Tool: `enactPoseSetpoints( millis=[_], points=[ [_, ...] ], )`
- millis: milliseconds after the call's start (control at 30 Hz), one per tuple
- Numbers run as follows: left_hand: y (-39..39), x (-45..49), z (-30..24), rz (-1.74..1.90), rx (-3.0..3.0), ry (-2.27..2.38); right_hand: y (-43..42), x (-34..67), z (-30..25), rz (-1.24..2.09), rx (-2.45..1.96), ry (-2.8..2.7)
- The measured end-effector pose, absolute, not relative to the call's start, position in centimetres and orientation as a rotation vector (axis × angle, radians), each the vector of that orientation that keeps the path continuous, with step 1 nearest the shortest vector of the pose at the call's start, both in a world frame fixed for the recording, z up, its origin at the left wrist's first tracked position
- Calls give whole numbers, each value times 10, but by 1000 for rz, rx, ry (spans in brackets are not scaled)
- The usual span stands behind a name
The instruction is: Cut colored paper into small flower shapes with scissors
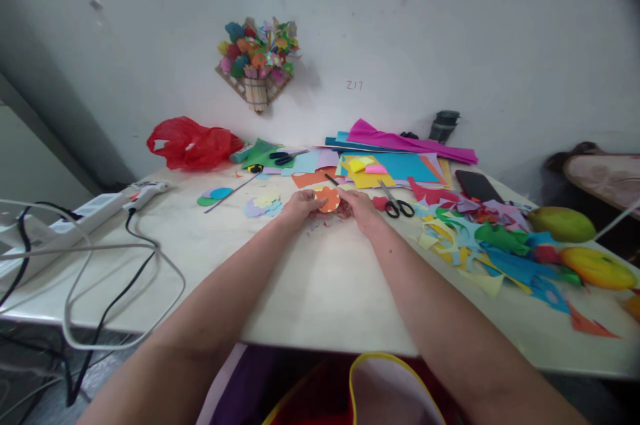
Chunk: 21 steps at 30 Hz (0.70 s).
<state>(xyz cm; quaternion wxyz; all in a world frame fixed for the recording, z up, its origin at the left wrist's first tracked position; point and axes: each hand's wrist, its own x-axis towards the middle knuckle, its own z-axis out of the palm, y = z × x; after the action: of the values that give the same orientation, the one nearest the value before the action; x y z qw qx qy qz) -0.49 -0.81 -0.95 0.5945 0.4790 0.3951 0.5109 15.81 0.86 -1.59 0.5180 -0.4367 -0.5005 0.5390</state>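
An orange paper flower [329, 199] is held low over the middle of the table, between my two hands. My left hand [299, 205] pinches its left side, with the thumb lying on the paper. At its right edge, my right hand [361, 206] has its fingers closed, partly hidden behind the flower. A thin dark stick, perhaps a pen [331, 179], slants up and left from my right thumb; whether that hand grips it I cannot tell. Just right of that hand lie open scissors [395, 201] with black handles and a red paper piece [380, 203].
Pale paper flowers [264, 203] and coloured discs [215, 195] lie to the left. Paper sheets [400, 168], a red bag [193, 143] and dark scissors [284, 157] are at the back. Scraps [465, 238], a phone [477, 186] and mangoes [597, 267] fill the right; cables [155, 245] cross the left.
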Motion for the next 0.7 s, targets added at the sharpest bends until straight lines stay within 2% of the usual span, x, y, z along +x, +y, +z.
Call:
enactPoseSetpoints(
  millis=[400,700],
  points=[
    [-7,-9,-12,1149,1108,803,8,156,-16,1232,-1068,-1251],
    [-8,-2,-11,1123,1190,903,9,157,-15,1195,-1100,-1322]
  ],
)
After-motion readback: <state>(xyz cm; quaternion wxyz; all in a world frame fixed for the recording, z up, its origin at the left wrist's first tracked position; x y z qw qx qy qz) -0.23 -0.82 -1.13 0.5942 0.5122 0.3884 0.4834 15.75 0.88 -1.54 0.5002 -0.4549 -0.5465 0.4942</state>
